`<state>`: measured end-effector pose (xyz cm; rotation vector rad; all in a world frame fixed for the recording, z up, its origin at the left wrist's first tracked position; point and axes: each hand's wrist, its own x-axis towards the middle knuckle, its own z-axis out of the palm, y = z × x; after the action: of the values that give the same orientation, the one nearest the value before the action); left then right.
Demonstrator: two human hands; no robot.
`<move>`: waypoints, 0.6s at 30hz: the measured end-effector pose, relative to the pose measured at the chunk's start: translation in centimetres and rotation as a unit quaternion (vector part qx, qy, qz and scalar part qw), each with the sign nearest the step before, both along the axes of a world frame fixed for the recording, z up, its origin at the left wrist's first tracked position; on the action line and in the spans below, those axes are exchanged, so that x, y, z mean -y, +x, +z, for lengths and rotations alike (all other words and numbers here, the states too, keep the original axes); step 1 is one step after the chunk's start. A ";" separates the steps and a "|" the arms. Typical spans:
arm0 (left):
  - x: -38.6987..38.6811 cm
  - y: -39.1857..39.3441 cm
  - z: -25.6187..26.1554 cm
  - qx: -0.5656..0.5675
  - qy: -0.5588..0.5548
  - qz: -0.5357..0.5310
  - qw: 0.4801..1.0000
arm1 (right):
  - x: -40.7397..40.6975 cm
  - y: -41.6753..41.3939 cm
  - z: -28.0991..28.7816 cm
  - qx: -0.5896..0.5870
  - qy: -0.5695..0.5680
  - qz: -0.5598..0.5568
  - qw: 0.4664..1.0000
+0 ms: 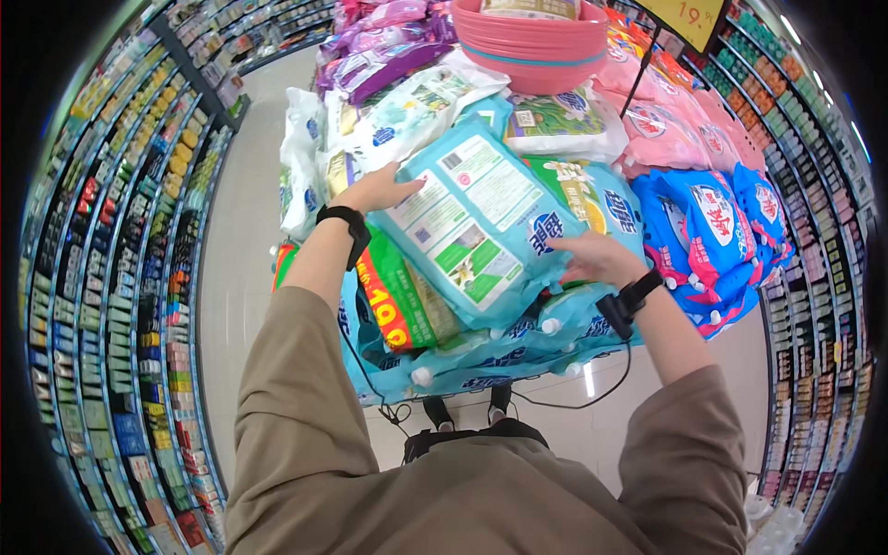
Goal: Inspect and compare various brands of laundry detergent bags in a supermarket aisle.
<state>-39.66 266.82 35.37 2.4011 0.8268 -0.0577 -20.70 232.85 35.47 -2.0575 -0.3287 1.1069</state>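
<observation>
A teal plastic bag of laundry detergent lies tilted, its printed white and green panels facing up, on top of a heap of similar bags. At its upper left edge is my left hand, thumb on the printed face, fingers partly hidden at the edge. My right hand is at the bag's lower right corner, its thumb and forefinger by the blue logo; whether the fingers grip the corner is unclear. Under the bag lies a green package with a red and yellow strip. Teal bags with white caps line the near edge.
Blue bags and pink bags are piled at the right. Stacked pink basins stand at the back, beside a yellow price sign on a pole. White bags lie behind. Stocked shelves flank both aisles. Thin cables hang near my wrists.
</observation>
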 end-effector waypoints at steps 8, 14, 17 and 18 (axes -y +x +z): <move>-2.2 2.8 -0.5 -0.019 -0.031 -0.046 0.998 | -1.9 -0.8 -2.2 -0.069 0.038 -0.113 0.990; -0.9 2.2 0.5 0.054 -0.088 -0.093 0.990 | -2.0 0.3 -4.1 -0.047 0.069 -0.104 0.991; 0.7 1.9 2.0 0.094 -0.050 -0.122 0.987 | -1.8 0.3 -4.0 -0.078 0.116 -0.118 0.983; 1.6 1.7 3.1 0.096 -0.024 -0.141 0.985 | -1.6 0.4 -3.9 -0.097 0.131 -0.124 0.979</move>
<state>-37.92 265.23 38.50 2.4152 0.3895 0.0405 -20.30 234.47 31.55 -1.6911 -0.1084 1.0400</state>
